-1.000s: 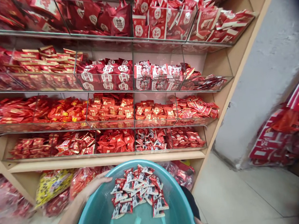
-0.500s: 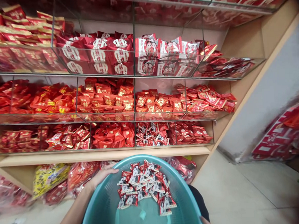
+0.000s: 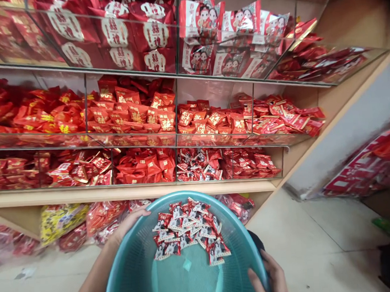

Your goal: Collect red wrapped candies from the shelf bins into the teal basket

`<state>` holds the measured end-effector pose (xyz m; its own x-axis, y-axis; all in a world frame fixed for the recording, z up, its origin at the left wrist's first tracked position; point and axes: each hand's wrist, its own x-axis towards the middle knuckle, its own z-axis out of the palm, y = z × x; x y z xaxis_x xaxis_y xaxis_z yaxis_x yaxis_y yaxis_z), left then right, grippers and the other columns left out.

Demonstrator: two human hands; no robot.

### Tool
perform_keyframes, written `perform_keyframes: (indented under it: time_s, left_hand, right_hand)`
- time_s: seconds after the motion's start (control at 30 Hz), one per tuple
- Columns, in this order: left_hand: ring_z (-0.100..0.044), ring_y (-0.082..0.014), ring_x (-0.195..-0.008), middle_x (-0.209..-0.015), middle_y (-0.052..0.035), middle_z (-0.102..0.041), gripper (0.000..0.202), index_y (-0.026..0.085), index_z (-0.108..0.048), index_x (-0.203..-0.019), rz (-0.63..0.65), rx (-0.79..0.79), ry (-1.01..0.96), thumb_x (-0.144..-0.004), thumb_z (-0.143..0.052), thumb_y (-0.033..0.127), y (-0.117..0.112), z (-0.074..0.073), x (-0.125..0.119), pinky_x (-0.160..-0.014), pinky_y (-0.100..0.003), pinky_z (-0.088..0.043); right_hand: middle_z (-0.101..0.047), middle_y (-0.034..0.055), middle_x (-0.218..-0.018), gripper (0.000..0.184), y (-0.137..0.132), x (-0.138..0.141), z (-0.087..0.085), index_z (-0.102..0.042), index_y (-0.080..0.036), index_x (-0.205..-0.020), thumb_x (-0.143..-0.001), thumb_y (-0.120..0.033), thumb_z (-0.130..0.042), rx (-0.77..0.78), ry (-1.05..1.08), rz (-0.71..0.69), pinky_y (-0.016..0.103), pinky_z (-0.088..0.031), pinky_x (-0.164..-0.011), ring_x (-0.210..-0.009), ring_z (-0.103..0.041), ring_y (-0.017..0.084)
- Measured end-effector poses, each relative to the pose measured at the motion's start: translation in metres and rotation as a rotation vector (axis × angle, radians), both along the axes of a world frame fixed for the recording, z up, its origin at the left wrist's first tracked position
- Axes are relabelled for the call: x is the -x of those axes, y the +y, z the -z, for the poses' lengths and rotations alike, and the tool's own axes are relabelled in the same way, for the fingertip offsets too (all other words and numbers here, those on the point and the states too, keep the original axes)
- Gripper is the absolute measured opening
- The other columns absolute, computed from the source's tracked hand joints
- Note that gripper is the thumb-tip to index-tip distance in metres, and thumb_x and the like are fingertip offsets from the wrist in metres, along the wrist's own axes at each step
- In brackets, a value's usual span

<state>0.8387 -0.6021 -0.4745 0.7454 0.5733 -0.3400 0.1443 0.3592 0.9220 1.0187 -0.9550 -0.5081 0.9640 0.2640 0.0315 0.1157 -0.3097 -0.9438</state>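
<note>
A teal plastic basket (image 3: 133, 273) is held in front of me, tilted toward the shelves. Small red and white wrapped candies (image 3: 190, 230) lie in a loose pile toward its far side. My left hand (image 3: 133, 222) grips the rim at the upper left, its fingertips over the edge. On the lower right, my right hand (image 3: 271, 275) holds the rim, with the thumb inside and the fingers outside. Straight ahead, a bottom-row compartment holds matching red and white candies (image 3: 199, 165).
Shelves with clear dividers hold red packets (image 3: 133, 110) in rows. Under the wooden ledge (image 3: 132, 192) sit plastic bags of sweets, one of them a yellow bag (image 3: 62, 222). A grey wall (image 3: 352, 123) and tiled floor (image 3: 313, 240) lie to the right, with a red patterned bag (image 3: 351, 167).
The shelves appear nearer and higher in view. The basket has shifted slightly up in the picture. My right hand now shows more fully on the rim; the candy pile looks the same.
</note>
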Motion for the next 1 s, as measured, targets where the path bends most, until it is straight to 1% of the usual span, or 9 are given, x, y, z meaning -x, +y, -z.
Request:
perform_keyframes:
  time_s: [0.17, 0.27, 0.43, 0.53, 0.63, 0.7, 0.8, 0.9, 1.0]
  left_hand:
    - [-0.064, -0.0257, -0.09, -0.102, -0.0046, -0.07, 0.054, 0.017, -0.062, -0.116, -0.014, 0.027, 0.012, -0.063, -0.065, 0.029, -0.006, -0.002, -0.006, -0.077, -0.031, -0.048]
    - [-0.062, -0.0265, -0.095, -0.103, -0.005, -0.07, 0.054, 0.016, -0.064, -0.113, -0.042, -0.035, 0.026, -0.061, -0.067, 0.031, -0.007, -0.002, -0.01, -0.082, -0.031, -0.046]
    - [-0.061, -0.0281, -0.099, -0.106, -0.0039, -0.069, 0.05, 0.018, -0.067, -0.108, -0.004, -0.028, 0.039, -0.06, -0.068, 0.031, -0.007, -0.005, -0.016, -0.083, -0.032, -0.046]
    - [-0.061, -0.0294, -0.1, -0.107, -0.0046, -0.068, 0.051, 0.018, -0.068, -0.107, -0.047, -0.008, 0.037, -0.058, -0.07, 0.032, -0.005, -0.002, -0.019, -0.084, -0.034, -0.047]
    - [-0.062, -0.0313, -0.098, -0.105, -0.0048, -0.069, 0.055, 0.02, -0.067, -0.109, -0.072, 0.012, 0.052, -0.056, -0.072, 0.033, -0.004, 0.003, -0.022, -0.083, -0.037, -0.048]
    - [-0.062, -0.0322, -0.096, -0.103, -0.0044, -0.069, 0.057, 0.022, -0.066, -0.112, -0.058, 0.052, 0.057, -0.056, -0.072, 0.034, -0.005, 0.005, -0.025, -0.08, -0.038, -0.05]
    - [-0.063, -0.0325, -0.094, -0.1, -0.0039, -0.07, 0.061, 0.022, -0.063, -0.116, -0.023, 0.104, 0.034, -0.057, -0.071, 0.037, -0.008, 0.005, -0.032, -0.075, -0.037, -0.051]
    - [-0.064, -0.0316, -0.094, -0.102, -0.0033, -0.07, 0.061, 0.023, -0.061, -0.118, 0.002, 0.118, 0.02, -0.059, -0.07, 0.037, -0.012, 0.003, -0.038, -0.073, -0.035, -0.051]
    - [-0.063, -0.0309, -0.096, -0.105, -0.0032, -0.069, 0.061, 0.023, -0.06, -0.12, 0.039, 0.135, 0.015, -0.062, -0.068, 0.037, -0.013, 0.003, -0.04, -0.075, -0.035, -0.051]
  right_hand:
    - [-0.053, 0.0113, -0.124, 0.065, -0.004, -0.02, -0.011, -0.044, -0.017, -0.121, -0.071, -0.057, -0.056, 0.062, 0.016, -0.147, 0.035, -0.043, -0.093, -0.113, -0.051, 0.027]
    - [-0.052, 0.0103, -0.127, 0.062, -0.007, -0.025, -0.013, -0.045, -0.018, -0.121, -0.072, -0.055, -0.056, 0.113, -0.014, -0.211, 0.035, -0.041, -0.097, -0.115, -0.05, 0.026]
    - [-0.055, 0.008, -0.123, 0.053, -0.006, -0.051, -0.03, -0.048, -0.022, -0.119, -0.077, -0.052, -0.053, 0.287, -0.16, -0.278, 0.031, -0.049, -0.084, -0.102, -0.059, 0.023]
    - [-0.058, 0.0099, -0.113, 0.045, 0.006, -0.088, -0.072, -0.052, -0.02, -0.112, -0.081, -0.052, -0.048, 0.271, -0.3, -0.291, 0.029, -0.052, -0.068, -0.088, -0.062, 0.021]
    - [-0.064, 0.0101, -0.095, 0.042, 0.03, -0.127, -0.138, -0.055, -0.017, -0.107, -0.082, -0.05, -0.048, 0.159, -0.493, -0.228, 0.03, -0.05, -0.066, -0.079, -0.062, 0.02]
    - [-0.065, 0.0108, -0.094, 0.04, 0.05, -0.148, -0.183, -0.059, -0.016, -0.099, -0.08, -0.05, -0.052, 0.096, -0.642, -0.147, 0.033, -0.049, -0.07, -0.078, -0.061, 0.02]
    - [-0.066, 0.0098, -0.087, 0.042, 0.086, -0.176, -0.237, -0.058, -0.014, -0.098, -0.079, -0.051, -0.053, -0.067, -0.703, -0.113, 0.034, -0.048, -0.069, -0.068, -0.058, 0.018]
    - [-0.065, 0.0087, -0.085, 0.047, 0.116, -0.198, -0.273, -0.055, -0.012, -0.104, -0.075, -0.049, -0.058, -0.065, -0.778, 0.011, 0.038, -0.045, -0.075, -0.07, -0.057, 0.019]
    - [-0.063, 0.0083, -0.083, 0.045, 0.13, -0.208, -0.286, -0.055, -0.011, -0.104, -0.074, -0.046, -0.06, -0.044, -0.782, 0.097, 0.04, -0.042, -0.079, -0.076, -0.056, 0.021]
